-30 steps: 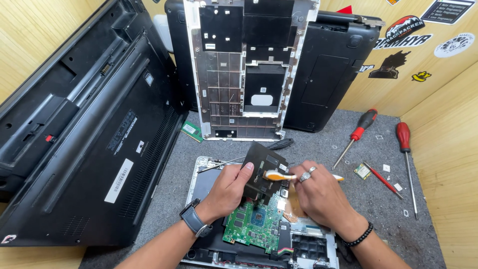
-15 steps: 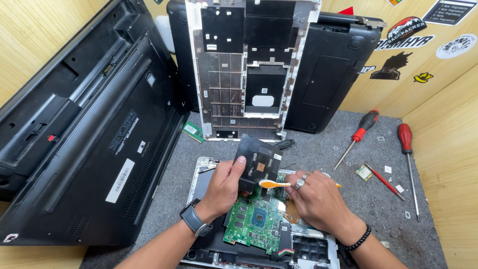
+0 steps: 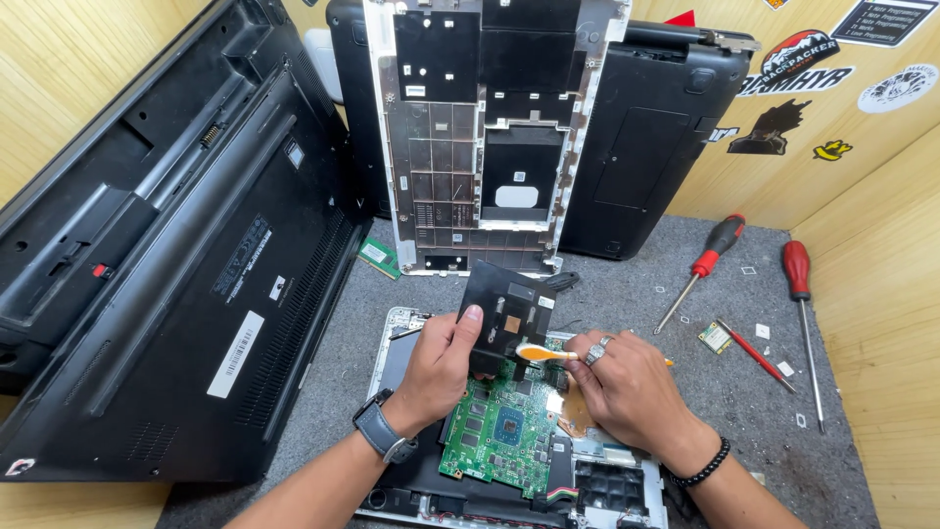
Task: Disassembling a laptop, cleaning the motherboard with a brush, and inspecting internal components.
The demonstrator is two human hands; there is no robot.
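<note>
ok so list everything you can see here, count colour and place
black flat part: 1, black with a copper square, lifted over the board in the left hand
orange-tipped tool: 1, orange and white, in the right hand, tip at the black part
circuit board: 1, green, in the opened laptop base
opened laptop base: 1, silver, bottom centre
laptops: 3, black, leaning left and behind
bare palmrest frame: 1, silver, leaning at the back
screwdrivers: 2, red handles, on the mat at right
mat: 1, grey
left hand: grey watch
right hand: ring, black bead bracelet
</note>
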